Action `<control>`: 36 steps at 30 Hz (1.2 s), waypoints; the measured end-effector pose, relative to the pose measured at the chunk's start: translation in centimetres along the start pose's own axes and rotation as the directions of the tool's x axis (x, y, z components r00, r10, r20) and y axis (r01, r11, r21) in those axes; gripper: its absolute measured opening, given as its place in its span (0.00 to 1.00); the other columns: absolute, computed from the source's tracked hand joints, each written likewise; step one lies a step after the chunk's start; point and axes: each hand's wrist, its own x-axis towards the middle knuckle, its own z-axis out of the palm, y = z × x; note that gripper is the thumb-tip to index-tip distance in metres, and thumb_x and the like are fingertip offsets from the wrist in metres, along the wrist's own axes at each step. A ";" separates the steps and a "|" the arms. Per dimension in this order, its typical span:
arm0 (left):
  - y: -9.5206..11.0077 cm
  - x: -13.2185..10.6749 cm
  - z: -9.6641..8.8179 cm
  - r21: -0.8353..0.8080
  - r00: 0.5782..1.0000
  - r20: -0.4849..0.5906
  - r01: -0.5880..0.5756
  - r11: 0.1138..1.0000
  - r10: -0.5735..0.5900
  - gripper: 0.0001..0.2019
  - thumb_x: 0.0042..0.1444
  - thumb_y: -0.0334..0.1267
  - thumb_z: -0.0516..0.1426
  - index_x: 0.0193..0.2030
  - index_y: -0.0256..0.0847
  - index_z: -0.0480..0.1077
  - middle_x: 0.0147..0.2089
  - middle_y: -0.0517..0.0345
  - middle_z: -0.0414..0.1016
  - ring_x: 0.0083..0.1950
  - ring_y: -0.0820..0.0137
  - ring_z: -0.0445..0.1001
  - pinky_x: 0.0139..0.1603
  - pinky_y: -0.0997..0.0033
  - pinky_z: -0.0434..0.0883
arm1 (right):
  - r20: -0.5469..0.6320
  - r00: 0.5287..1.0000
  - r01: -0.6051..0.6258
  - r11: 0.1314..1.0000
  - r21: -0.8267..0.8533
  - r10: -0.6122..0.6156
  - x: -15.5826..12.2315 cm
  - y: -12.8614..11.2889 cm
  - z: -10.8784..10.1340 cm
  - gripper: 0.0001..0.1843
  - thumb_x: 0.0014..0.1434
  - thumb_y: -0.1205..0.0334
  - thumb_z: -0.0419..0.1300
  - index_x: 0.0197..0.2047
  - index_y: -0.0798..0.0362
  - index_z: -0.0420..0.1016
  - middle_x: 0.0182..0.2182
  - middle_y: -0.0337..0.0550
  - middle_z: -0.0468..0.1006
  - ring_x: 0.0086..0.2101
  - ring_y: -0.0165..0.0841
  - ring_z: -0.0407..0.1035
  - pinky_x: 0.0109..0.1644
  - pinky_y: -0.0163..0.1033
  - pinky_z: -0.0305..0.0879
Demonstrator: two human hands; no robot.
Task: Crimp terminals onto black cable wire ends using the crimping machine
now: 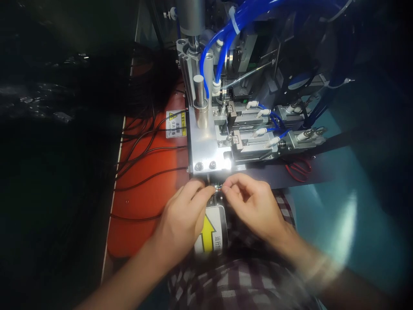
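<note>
Wires (218, 187) | pinched by right hand (263, 206) | left hand (183, 211) just beside

On the left, an orange-red tabletop (133, 234) with a pale outer edge bordered deep shadow, where small glints (26, 100) broke the darkness. To the right lay a smooth blue-green floor (319, 211), marked by a bright, elongated reflection (346, 234), while the far right side sank into near-black.
</note>
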 end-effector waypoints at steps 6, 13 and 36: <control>-0.1 0.1 0.0 0.006 1.000 0.011 0.003 1.000 -0.003 0.12 0.60 0.24 0.51 0.45 0.33 0.73 0.38 0.50 0.72 0.37 0.69 0.73 0.37 0.71 0.74 | -0.004 0.956 0.277 0.904 -0.326 -0.294 0.2 -0.1 0.1 0.06 0.60 0.65 0.54 0.32 0.53 0.70 0.21 0.36 0.69 0.22 0.28 0.62 0.30 0.35 0.57; 0.0 0.0 0.0 0.010 1.000 -0.009 -0.003 1.000 0.003 0.12 0.60 0.24 0.50 0.45 0.33 0.73 0.37 0.50 0.72 0.37 0.69 0.73 0.37 0.71 0.75 | 0.024 0.998 0.051 0.999 -0.017 -0.051 0.3 0.0 0.3 0.07 0.61 0.65 0.52 0.31 0.51 0.66 0.19 0.33 0.63 0.20 0.27 0.58 0.25 0.34 0.54; -0.1 -0.2 0.1 -0.003 1.000 -0.012 0.002 1.000 -0.002 0.12 0.60 0.23 0.51 0.46 0.32 0.73 0.38 0.50 0.72 0.36 0.68 0.73 0.37 0.71 0.75 | 0.078 0.939 0.336 0.849 -0.407 -0.334 0.4 -0.5 -0.4 0.07 0.62 0.66 0.52 0.33 0.54 0.69 0.21 0.37 0.70 0.21 0.29 0.62 0.29 0.35 0.55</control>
